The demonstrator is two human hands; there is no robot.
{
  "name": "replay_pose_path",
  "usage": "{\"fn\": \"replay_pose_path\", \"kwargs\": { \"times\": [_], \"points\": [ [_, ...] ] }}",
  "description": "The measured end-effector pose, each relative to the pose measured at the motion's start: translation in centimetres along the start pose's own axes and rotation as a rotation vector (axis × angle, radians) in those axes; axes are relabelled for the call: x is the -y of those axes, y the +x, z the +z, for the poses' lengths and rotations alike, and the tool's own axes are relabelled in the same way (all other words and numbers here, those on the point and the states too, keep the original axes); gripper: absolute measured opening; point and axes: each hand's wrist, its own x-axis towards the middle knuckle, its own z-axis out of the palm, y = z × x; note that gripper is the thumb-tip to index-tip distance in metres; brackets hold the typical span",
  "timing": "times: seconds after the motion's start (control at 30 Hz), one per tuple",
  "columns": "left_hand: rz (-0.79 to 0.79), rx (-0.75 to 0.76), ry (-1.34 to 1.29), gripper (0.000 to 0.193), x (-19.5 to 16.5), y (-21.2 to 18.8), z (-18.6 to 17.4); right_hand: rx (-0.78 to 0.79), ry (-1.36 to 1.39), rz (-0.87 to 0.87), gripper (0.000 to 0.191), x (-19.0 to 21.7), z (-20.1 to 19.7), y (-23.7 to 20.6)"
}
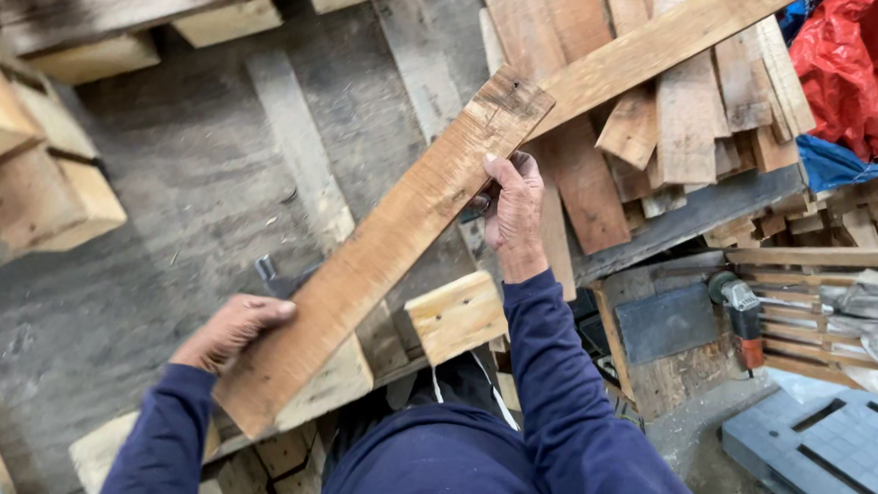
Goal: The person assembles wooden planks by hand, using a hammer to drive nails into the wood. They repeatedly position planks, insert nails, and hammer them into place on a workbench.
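Note:
A long weathered wooden plank [389, 244] slants from lower left to upper right in front of me. My left hand [234, 329] grips its near edge low down. My right hand [514, 213] holds the far edge close to the upper end, fingers curled over the wood. Both arms wear dark blue sleeves. Under the plank stand pale wooden blocks [455, 315] of a pallet, and a dark metal tool tip [268, 270] pokes out beside the plank.
A heap of loose boards [667, 109] lies at the upper right. Pallet blocks [32, 186] stand at the left on grey concrete floor [182, 183]. A power tool [741, 303] rests on a slatted frame at right, near a grey plastic pallet [828, 458] and red and blue sheeting [859, 69].

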Motion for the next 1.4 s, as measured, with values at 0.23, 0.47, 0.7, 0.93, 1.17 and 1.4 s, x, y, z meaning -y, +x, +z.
{"fn": "replay_pose_path", "kwargs": {
  "times": [0.23, 0.47, 0.7, 0.93, 1.17, 1.4],
  "points": [
    [0.012, -0.135, 0.352, 0.039, 5.6, -8.5, -7.7, -0.002, 0.137, -0.133, 0.040, -4.0, 0.3, -9.2],
    [-0.038, -0.276, 0.575, 0.061, 10.7, -11.9, -6.7, -0.097, -0.140, -0.049, 0.025, -4.9, -6.4, -17.9],
    [0.154, -0.422, 0.947, 0.074, 12.6, -12.4, -4.7, -0.108, -0.388, -0.011, 0.026, -4.4, -8.9, -22.4],
    [0.367, -0.720, 1.113, 0.070, 13.3, -12.8, -2.1, -0.014, -0.840, -0.363, 0.031, -4.3, -9.9, -21.8],
    [0.667, -0.776, 1.163, 0.091, 10.9, -11.4, 7.3, 0.184, -0.614, -0.049, 0.087, -3.7, -14.4, -22.2],
    [0.566, -0.441, 1.192, 0.125, 4.4, -3.9, 23.8, 0.392, -1.171, -0.144, 0.095, -2.4, -16.5, -19.6]
  ]
}}
